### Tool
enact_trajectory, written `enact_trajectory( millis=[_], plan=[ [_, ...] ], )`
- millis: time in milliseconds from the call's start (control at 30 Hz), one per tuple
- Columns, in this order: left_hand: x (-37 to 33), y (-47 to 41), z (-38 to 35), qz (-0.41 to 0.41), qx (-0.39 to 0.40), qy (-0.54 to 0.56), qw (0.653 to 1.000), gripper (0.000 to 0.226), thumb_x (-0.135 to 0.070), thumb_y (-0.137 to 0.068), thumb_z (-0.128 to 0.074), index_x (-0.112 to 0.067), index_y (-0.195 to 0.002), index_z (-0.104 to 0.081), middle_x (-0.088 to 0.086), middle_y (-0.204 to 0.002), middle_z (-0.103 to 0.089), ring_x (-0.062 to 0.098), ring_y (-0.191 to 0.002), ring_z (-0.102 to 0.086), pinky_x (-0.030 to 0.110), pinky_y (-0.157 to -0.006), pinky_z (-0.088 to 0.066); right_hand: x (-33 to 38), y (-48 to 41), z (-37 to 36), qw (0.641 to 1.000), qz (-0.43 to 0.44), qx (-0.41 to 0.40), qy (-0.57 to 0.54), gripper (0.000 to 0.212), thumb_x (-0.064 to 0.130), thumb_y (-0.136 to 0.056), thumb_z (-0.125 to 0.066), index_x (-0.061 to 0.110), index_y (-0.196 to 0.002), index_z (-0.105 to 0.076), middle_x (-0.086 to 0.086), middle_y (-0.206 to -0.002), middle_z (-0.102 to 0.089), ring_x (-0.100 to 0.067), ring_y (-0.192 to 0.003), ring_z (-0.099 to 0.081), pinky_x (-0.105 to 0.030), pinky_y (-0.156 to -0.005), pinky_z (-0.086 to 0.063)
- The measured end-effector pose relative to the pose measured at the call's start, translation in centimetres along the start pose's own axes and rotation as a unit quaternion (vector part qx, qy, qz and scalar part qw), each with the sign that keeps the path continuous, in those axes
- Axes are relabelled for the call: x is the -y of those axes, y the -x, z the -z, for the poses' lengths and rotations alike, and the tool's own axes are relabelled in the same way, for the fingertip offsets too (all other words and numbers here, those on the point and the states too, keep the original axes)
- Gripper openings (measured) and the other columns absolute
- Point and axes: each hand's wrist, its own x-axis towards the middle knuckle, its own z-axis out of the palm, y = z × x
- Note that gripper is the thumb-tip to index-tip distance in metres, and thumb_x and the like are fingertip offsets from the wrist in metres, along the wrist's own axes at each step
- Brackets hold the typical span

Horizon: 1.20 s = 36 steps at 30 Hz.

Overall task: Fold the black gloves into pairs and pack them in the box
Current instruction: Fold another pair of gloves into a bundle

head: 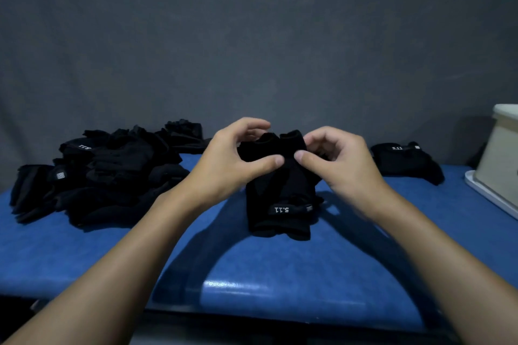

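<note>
A pair of black gloves (280, 199) with a white "5.11" label lies stacked in the middle of the blue table (252, 274), its far end lifted up. My left hand (232, 157) pinches that raised end from the left, and my right hand (336, 162) pinches it from the right, thumbs nearly touching. A large heap of loose black gloves (106, 173) lies at the left. A separate black glove bundle (406, 159) rests at the right. The cream box (499, 157) stands at the far right edge, partly out of frame.
The box sits on a white tray or lid (487, 196) at the table's right edge. A grey cloth backdrop (252, 36) hangs behind the table. Bare blue surface lies between the gloves and the table's near edge.
</note>
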Motion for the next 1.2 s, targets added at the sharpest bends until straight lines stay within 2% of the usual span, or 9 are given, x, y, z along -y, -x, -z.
enact_trajectory(
  millis=[133, 267, 467, 567, 667, 833, 1000, 1100, 1200],
  plan=[
    [1.1, -0.1, 0.3, 0.052, -0.019, 0.046, 0.997, 0.034, -0.025, -0.077, -0.084, -0.022, -0.108, -0.069, -0.006, -0.104, -0.073, 0.007, -0.104, -0.067, 0.029, -0.091, -0.054, -0.3, 0.1, 0.3, 0.999, -0.015, -0.018, -0.027, 0.011, 0.0, -0.085, -0.07, 0.011, -0.086, -0.067, 0.005, -0.071, -0.065, -0.007, -0.067, -0.059, -0.022, -0.062, -0.049],
    [0.8, -0.1, 0.3, 0.064, -0.037, 0.103, 0.992, 0.017, -0.016, -0.085, -0.077, -0.016, -0.1, -0.072, 0.005, -0.094, -0.075, 0.014, -0.086, -0.07, 0.033, -0.082, -0.057, -0.5, 0.1, 0.4, 0.999, -0.029, -0.024, -0.038, 0.02, 0.0, -0.085, -0.07, 0.018, -0.089, -0.063, 0.003, -0.074, -0.065, -0.009, -0.069, -0.06, -0.025, -0.066, -0.05],
    [0.9, -0.1, -0.1, 0.099, -0.07, 0.127, 0.984, 0.01, -0.018, -0.087, -0.075, -0.022, -0.093, -0.069, -0.002, -0.081, -0.071, 0.012, -0.065, -0.064, 0.029, -0.053, -0.051, -1.2, 0.1, 0.0, 0.997, -0.056, -0.044, 0.012, 0.03, 0.027, -0.071, -0.075, 0.034, -0.076, -0.047, -0.002, -0.082, -0.057, -0.015, -0.077, -0.055, -0.049, -0.077, -0.054],
    [1.6, -0.1, -0.5, 0.119, -0.083, 0.109, 0.983, 0.013, -0.018, -0.085, -0.077, -0.015, -0.096, -0.069, 0.002, -0.083, -0.071, 0.01, -0.072, -0.065, 0.025, -0.063, -0.054, -1.9, 0.2, 0.0, 0.996, -0.071, -0.032, 0.047, 0.033, 0.012, -0.081, -0.076, 0.024, -0.076, -0.045, -0.004, -0.081, -0.059, -0.013, -0.076, -0.055, -0.046, -0.079, -0.053],
    [2.5, -0.1, -0.8, 0.152, -0.083, 0.086, 0.981, 0.021, -0.021, -0.086, -0.077, -0.013, -0.102, -0.066, 0.002, -0.084, -0.071, 0.007, -0.07, -0.064, 0.021, -0.059, -0.053, -2.6, 0.3, 0.1, 0.991, -0.082, -0.021, 0.101, 0.029, 0.01, -0.083, -0.074, 0.018, -0.074, -0.048, -0.003, -0.079, -0.059, -0.01, -0.073, -0.053, -0.028, -0.074, -0.046],
    [3.7, 0.3, -0.8, 0.218, 0.012, 0.062, 0.974, 0.046, -0.021, -0.085, -0.078, -0.021, -0.124, -0.053, 0.008, -0.11, -0.065, 0.007, -0.056, -0.062, 0.022, -0.063, -0.049, -3.7, 0.4, 0.3, 0.985, -0.115, 0.019, 0.128, 0.017, 0.004, -0.086, -0.07, 0.018, -0.079, -0.064, 0.003, -0.08, -0.064, -0.009, -0.063, -0.052, -0.021, -0.063, -0.044],
    [3.7, 0.6, -1.0, 0.243, 0.041, 0.059, 0.967, 0.035, -0.024, -0.09, -0.072, -0.025, -0.117, -0.048, 0.005, -0.113, -0.062, 0.015, -0.067, -0.066, 0.03, -0.075, -0.056, -4.2, 0.7, 0.5, 0.984, -0.134, 0.022, 0.111, 0.02, 0.004, -0.089, -0.067, 0.023, -0.097, -0.071, 0.007, -0.094, -0.067, -0.004, -0.064, -0.058, -0.012, -0.06, -0.044],
    [3.9, 0.5, -1.1, 0.248, 0.044, 0.109, 0.962, 0.027, -0.024, -0.093, -0.068, -0.023, -0.11, -0.047, 0.011, -0.091, -0.067, 0.019, -0.072, -0.064, 0.049, -0.095, -0.055, -4.1, 0.8, 0.8, 0.987, -0.127, 0.039, 0.093, 0.028, 0.009, -0.087, -0.071, 0.027, -0.108, -0.069, 0.014, -0.113, -0.063, -0.008, -0.077, -0.063, -0.019, -0.073, -0.048],
    [3.9, 0.6, -1.0, 0.243, 0.05, 0.12, 0.961, 0.026, -0.019, -0.092, -0.068, -0.022, -0.111, -0.051, 0.014, -0.085, -0.067, 0.021, -0.073, -0.064, 0.049, -0.095, -0.055, -4.0, 0.9, 0.8, 0.988, -0.122, 0.047, 0.078, 0.037, 0.008, -0.085, -0.072, 0.03, -0.115, -0.067, 0.019, -0.122, -0.059, -0.021, -0.098, -0.066, -0.038, -0.095, -0.052]
  ],
)
